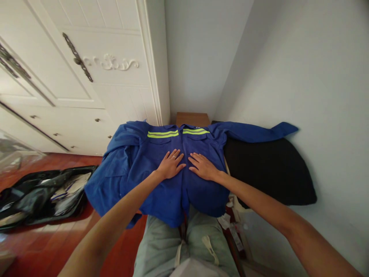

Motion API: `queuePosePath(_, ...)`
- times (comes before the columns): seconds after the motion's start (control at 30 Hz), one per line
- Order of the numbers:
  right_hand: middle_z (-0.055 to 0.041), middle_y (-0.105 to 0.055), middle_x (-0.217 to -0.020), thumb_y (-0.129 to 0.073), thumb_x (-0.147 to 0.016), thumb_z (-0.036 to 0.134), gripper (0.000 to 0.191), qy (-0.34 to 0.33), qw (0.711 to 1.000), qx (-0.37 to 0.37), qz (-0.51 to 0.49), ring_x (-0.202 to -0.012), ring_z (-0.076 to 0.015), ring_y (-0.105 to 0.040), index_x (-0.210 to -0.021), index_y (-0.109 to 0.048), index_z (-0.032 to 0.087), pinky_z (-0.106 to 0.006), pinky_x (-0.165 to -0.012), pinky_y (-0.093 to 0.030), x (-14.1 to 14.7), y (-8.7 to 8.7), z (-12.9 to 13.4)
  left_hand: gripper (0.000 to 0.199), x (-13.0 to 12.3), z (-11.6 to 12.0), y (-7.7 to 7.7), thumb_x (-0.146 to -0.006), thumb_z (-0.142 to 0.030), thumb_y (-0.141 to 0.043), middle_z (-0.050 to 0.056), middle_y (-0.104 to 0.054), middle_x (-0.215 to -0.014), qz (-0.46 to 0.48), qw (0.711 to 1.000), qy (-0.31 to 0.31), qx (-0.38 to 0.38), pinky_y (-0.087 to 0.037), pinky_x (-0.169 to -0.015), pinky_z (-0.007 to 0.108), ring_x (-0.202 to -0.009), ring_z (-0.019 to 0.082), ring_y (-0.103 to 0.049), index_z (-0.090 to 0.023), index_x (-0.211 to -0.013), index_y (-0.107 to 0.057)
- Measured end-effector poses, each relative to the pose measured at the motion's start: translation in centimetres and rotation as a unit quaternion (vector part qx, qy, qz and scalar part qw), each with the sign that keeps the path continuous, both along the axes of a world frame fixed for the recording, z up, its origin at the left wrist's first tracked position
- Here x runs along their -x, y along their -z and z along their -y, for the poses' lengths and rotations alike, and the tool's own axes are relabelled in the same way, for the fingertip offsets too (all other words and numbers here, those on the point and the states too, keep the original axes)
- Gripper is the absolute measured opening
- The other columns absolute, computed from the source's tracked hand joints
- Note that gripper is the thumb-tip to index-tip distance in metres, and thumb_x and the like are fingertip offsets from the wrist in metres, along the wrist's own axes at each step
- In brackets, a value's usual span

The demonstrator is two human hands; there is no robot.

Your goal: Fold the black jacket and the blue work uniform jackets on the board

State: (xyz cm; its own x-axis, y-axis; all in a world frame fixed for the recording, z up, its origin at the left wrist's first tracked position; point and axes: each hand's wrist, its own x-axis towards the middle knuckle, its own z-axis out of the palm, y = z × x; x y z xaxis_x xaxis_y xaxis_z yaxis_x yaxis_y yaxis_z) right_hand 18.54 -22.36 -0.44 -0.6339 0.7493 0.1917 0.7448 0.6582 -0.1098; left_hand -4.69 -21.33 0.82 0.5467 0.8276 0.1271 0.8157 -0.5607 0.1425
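A gap parts left hand (171, 164) from right hand (204, 167); wall (198, 57) stands beyond.

Under our fingers we count one blue jacket (164, 184); beyond them, two reflective bands (163, 134); on them, one ring (173, 156) (just the one, on our left hand (170, 164)); left of them, five small drawer knobs (97, 120) and one open suitcase (37, 181).
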Motion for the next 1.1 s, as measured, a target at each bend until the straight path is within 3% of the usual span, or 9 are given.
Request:
queuePosePath(0.13,-0.0226,-0.045,-0.147,-0.044,-0.099,0.043,0.055,0.027,0.999,-0.032,0.01,-0.14,-0.032,-0.039,-0.14,-0.052,0.007,-0.051,-0.116,-0.03,0.8,-1.0,1.8,0.059,-0.9,1.2,-0.8,-0.099,-0.049,-0.035,0.017,-0.037,-0.155,-0.017,0.999,-0.026,0.016,-0.026,-0.117,0.052,-0.147,0.031,-0.025,-0.013,-0.145,-0.045)
queuePosePath(0.27,-0.0204,-0.043,-0.15,-0.041,-0.1,0.046,0.059,-0.015,0.997,-0.071,-0.025,-0.143,-0.0294,-0.034,-0.145,-0.045,0.007,-0.049,-0.118,-0.028,1.3,-1.0,6.0,0.056,-0.9,3.7,-1.6,-0.1,-0.046,-0.035,0.016,-0.038,-0.155,-0.004,1.0,0.007,-0.03,-0.025,-0.118,0.048,-0.148,0.028,-0.022,-0.013,-0.144,-0.045)
queuePosePath(0.43,-0.0221,-0.042,-0.15,-0.053,-0.095,0.046,0.064,-0.019,0.998,-0.063,0.0,-0.141,-0.0329,-0.036,-0.144,-0.045,0.006,-0.051,-0.117,-0.029,1.3,0.8,9.2,0.057,0.2,6.8,-0.4,-0.099,-0.048,-0.037,0.018,-0.038,-0.154,0.01,0.999,-0.033,-0.009,-0.029,-0.115,0.054,-0.145,0.033,-0.03,-0.013,-0.143,-0.046)
queuePosePath(0.6,-0.0202,-0.041,-0.151,-0.046,-0.098,0.044,0.059,-0.003,0.996,-0.085,-0.036,-0.143,-0.0298,-0.034,-0.145,-0.044,0.008,-0.05,-0.118,-0.027,1.9,1.0,10.9,0.049,1.0,9.0,-0.1,-0.102,-0.039,-0.03,0.014,-0.055,-0.141,0.147,0.98,-0.054,-0.123,-0.034,-0.114,0.044,-0.139,0.023,-0.042,-0.014,-0.14,-0.049)
queuePosePath(0.73,-0.0203,-0.04,-0.152,-0.056,-0.094,0.037,0.06,-0.012,0.997,-0.07,-0.032,-0.143,-0.0317,-0.033,-0.145,-0.044,0.008,-0.052,-0.117,-0.026,2.1,1.2,12.4,0.052,2.0,10.0,0.9,-0.099,-0.046,-0.037,0.014,-0.052,-0.144,0.073,0.992,-0.045,-0.093,-0.033,-0.115,0.048,-0.14,0.027,-0.04,-0.016,-0.139,-0.052)
queuePosePath(0.83,-0.0186,-0.051,-0.142,-0.052,-0.095,0.034,0.047,0.039,0.994,-0.052,-0.088,-0.135,-0.0302,-0.044,-0.137,-0.054,0.012,-0.049,-0.113,-0.033,2.7,0.8,13.5,0.057,2.7,10.0,1.8,-0.1,-0.049,-0.033,0.015,-0.046,-0.149,0.036,0.995,-0.068,-0.071,-0.028,-0.118,0.046,-0.143,0.027,-0.036,-0.014,-0.143,-0.048)
queuePosePath(0.93,-0.0156,-0.065,-0.12,-0.044,-0.098,0.033,0.036,0.129,0.981,-0.008,-0.144,-0.113,-0.0269,-0.059,-0.124,-0.063,0.016,-0.041,-0.099,-0.046,4.2,0.9,14.8,0.058,2.8,9.6,1.9,-0.101,-0.048,-0.029,0.014,-0.046,-0.15,0.035,0.995,-0.075,-0.05,-0.027,-0.118,0.045,-0.144,0.026,-0.035,-0.014,-0.144,-0.048)
queuePosePath(1.03,-0.014,-0.07,-0.103,-0.05,-0.094,0.036,0.035,0.207,0.96,0.088,-0.167,-0.095,-0.0258,-0.066,-0.119,-0.062,0.015,-0.035,-0.081,-0.051,5.9,2.5,15.6,0.055,2.9,9.1,1.5,-0.102,-0.047,-0.028,0.012,-0.047,-0.15,0.057,0.995,-0.079,-0.02,-0.029,-0.117,0.045,-0.143,0.025,-0.037,-0.016,-0.141,-0.051)
queuePosePath(1.1,-0.0112,-0.071,-0.086,-0.055,-0.09,0.037,0.031,0.256,0.93,0.153,-0.215,-0.08,-0.0241,-0.067,-0.109,-0.064,0.014,-0.031,-0.069,-0.049,6.9,3.9,15.6,0.054,3.1,8.9,1.3,-0.102,-0.047,-0.028,0.012,-0.047,-0.149,0.072,0.994,-0.08,-0.005,-0.029,-0.116,0.045,-0.142,0.024,-0.037,-0.017,-0.14,-0.052)
